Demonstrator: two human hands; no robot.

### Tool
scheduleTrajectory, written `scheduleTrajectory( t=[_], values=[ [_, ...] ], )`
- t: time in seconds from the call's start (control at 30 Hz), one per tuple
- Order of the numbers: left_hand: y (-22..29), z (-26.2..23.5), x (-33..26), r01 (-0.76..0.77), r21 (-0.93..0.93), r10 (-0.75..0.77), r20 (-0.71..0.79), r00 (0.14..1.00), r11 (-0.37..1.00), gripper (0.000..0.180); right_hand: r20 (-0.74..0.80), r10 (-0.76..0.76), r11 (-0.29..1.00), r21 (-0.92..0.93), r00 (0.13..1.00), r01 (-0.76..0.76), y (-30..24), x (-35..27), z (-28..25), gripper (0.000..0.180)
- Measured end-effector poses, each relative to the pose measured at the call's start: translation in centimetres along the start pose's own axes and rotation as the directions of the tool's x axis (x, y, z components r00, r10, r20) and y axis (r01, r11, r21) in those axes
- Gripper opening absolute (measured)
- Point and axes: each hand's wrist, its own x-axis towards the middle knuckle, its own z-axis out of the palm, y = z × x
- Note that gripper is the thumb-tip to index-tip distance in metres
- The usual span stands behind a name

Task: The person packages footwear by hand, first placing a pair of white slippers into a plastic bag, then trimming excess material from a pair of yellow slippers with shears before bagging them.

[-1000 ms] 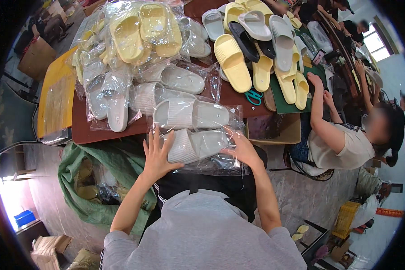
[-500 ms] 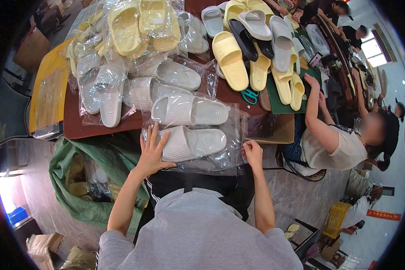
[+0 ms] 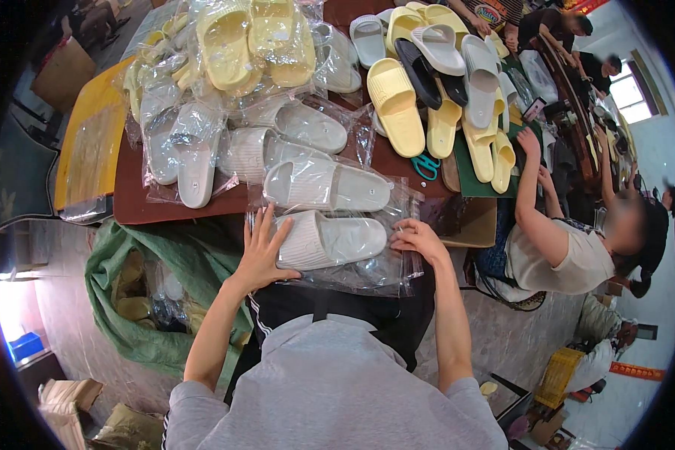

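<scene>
Pressing both hands, left hand (image 3: 261, 251) and right hand (image 3: 420, 240), on bagged white slippers (image 3: 330, 240).

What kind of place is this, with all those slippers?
It looks like a small packing workshop. The person's left hand and right hand press a white slipper in a clear bag, more bagged slippers pile on the brown table, and loose yellow slippers lie near a seated co-worker.

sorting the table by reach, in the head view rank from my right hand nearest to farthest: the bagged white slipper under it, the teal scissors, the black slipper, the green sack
From the right hand:
1. Bagged white slipper, touching the hand, just to its left.
2. Teal scissors, straight ahead on the table.
3. Black slipper, farther up, among the loose slippers.
4. Green sack, far left, on the floor.
</scene>
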Motion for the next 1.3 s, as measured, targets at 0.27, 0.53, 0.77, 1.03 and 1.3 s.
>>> scheduleTrajectory(
  t=[0.27,0.53,0.77,1.03,1.3],
  values=[
    [0.0,-0.4,0.0,-0.01,-0.009,0.01,-0.007,1.0,1.0,0.12,-0.076,-0.332,0.943,-0.056,0.94,0.329,-1.8,3.5,3.1,0.07],
    [0.1,-0.4,-0.1,-0.03,0.013,0.031,-0.031,0.999,0.999,0.119,-0.103,-0.222,0.973,0.047,0.97,0.227,-3.0,4.3,4.4,0.069],
    [0.2,-0.6,-0.5,-0.003,-0.026,0.002,-0.036,0.999,1.0,0.121,-0.003,-0.454,0.863,-0.253,0.891,0.438,-2.8,0.9,5.3,0.073],
    [0.4,-1.9,-0.1,-0.01,-0.181,0.01,0.001,1.0,0.983,0.117,0.083,-0.503,0.726,-0.499,0.86,0.473,-1.5,0.3,7.2,0.062],
    [-0.6,-2.5,0.4,0.191,-0.696,-0.511,-0.285,0.811,0.692,0.038,-0.093,-0.513,0.829,-0.309,0.853,0.466,-0.1,-1.4,6.5,0.046]
  ],
)
